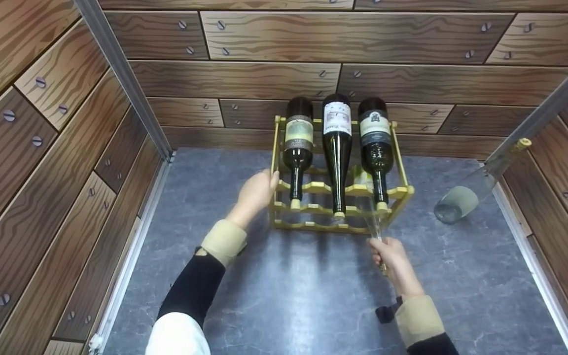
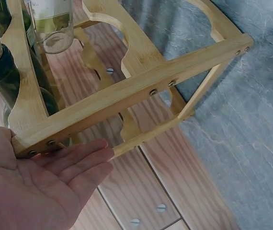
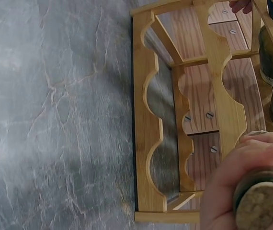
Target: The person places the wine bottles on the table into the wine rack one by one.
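Note:
A wooden wine rack [image 1: 318, 187] stands near the back wall, with dark corked wine bottles lying across its top: a left bottle [image 1: 298, 133], a middle bottle [image 1: 337, 143] and a right bottle [image 1: 376, 138]. My left hand [image 1: 257, 190] touches the rack's left front corner; its fingers [image 2: 81, 165] stretch nearly straight below the side rail in the left wrist view. My right hand [image 1: 390, 254] grips the neck of a clear glass bottle [image 2: 52, 24] with a yellow-green label. Its base end reaches into the rack beneath the top row, and its cork [image 3: 262, 206] faces the right wrist camera.
Another clear bottle [image 1: 456, 203], corked, stands on the grey marbled floor [image 1: 284, 296] right of the rack. Wood-patterned panels [image 1: 274, 79] enclose the back and both sides, with metal strips [image 1: 124, 74] along the corners.

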A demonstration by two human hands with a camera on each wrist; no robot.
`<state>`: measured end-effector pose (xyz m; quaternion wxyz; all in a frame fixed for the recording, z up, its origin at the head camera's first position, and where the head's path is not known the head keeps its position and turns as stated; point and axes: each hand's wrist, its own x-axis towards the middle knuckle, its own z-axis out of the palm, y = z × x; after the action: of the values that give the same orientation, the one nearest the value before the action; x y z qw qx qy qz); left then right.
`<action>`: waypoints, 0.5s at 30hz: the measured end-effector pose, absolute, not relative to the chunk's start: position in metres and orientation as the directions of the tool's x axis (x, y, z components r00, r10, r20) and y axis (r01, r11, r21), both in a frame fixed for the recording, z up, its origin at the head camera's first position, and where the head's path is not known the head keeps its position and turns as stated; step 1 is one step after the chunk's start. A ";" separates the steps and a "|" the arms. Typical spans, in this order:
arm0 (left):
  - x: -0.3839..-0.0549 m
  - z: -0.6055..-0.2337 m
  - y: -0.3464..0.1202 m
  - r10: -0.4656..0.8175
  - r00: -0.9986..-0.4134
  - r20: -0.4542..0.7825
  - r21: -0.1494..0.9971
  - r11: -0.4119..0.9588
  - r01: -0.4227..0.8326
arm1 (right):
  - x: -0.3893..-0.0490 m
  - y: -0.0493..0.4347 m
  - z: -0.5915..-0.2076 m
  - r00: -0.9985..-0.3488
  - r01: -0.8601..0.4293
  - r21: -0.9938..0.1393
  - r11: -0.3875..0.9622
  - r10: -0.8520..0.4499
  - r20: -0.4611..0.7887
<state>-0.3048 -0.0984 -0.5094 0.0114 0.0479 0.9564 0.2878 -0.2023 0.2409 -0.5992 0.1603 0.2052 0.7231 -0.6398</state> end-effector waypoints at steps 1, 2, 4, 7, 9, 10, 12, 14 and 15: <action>-0.305 -0.509 -0.098 0.097 -0.995 0.007 0.554 0.828 0.085 | -0.204 0.240 -0.599 -0.863 0.504 -0.860 0.083 0.093 -0.497; -0.305 -0.510 -0.099 0.096 -0.995 0.010 0.556 0.827 0.085 | -0.206 0.239 -0.599 -0.863 0.504 -0.861 0.070 0.089 -0.498; -0.304 -0.509 -0.099 0.095 -0.995 0.011 0.563 0.822 0.085 | -0.209 0.237 -0.599 -0.864 0.500 -0.865 0.033 0.089 -0.496; -0.303 -0.509 -0.099 0.091 -0.996 0.012 0.572 0.816 0.081 | -0.215 0.233 -0.596 -0.867 0.491 -0.871 -0.017 0.087 -0.490; -0.303 -0.509 -0.099 0.090 -0.996 0.017 0.575 0.814 0.083 | -0.219 0.231 -0.595 -0.866 0.490 -0.871 -0.043 0.087 -0.492; -0.303 -0.509 -0.099 0.089 -0.996 0.020 0.577 0.813 0.084 | -0.220 0.230 -0.594 -0.864 0.495 -0.868 -0.047 0.086 -0.497; -0.303 -0.510 -0.099 0.087 -0.996 0.025 0.578 0.811 0.085 | -0.224 0.229 -0.592 -0.859 0.503 -0.862 -0.066 0.078 -0.507; -0.303 -0.510 -0.099 0.087 -0.996 0.033 0.581 0.809 0.090 | -0.228 0.228 -0.590 -0.856 0.506 -0.858 -0.091 0.070 -0.512; -0.303 -0.510 -0.099 0.087 -0.996 0.033 0.584 0.807 0.090 | -0.230 0.228 -0.589 -0.856 0.506 -0.857 -0.097 0.064 -0.513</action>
<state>-0.3035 -0.0988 -0.5099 -0.0023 0.0465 0.9504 0.3075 -0.2297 0.2277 -0.5892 0.1560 0.2183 0.6534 -0.7079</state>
